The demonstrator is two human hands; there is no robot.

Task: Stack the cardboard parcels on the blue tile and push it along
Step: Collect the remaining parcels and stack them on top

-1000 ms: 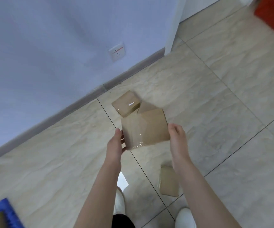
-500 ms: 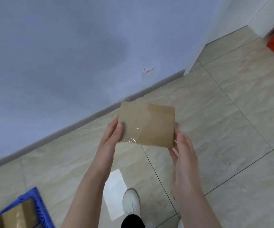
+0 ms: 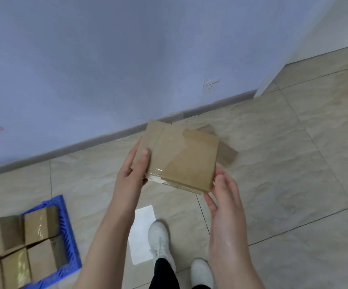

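A flat cardboard parcel (image 3: 181,157) with clear tape across it is held above the floor in the middle of the view. My left hand (image 3: 134,170) grips its left edge, thumb on top. My right hand (image 3: 223,197) holds its lower right corner with fingers curled under it. At the lower left lies the blue tile (image 3: 68,232), a blue plastic base with ribbed edges, carrying several taped cardboard parcels (image 3: 37,243) packed side by side. Another cardboard parcel (image 3: 226,154) lies on the floor behind the held one, mostly hidden by it.
A pale blue wall (image 3: 106,59) with a grey skirting board (image 3: 85,142) runs across the top, with a socket (image 3: 210,84) low on it. The floor (image 3: 294,163) is beige tile. My two white shoes (image 3: 160,245) stand below, beside a bright white patch (image 3: 141,232).
The view has swung left, bringing the blue tile and its parcels further into sight. The parcel stays held in both hands, tilted a little more.
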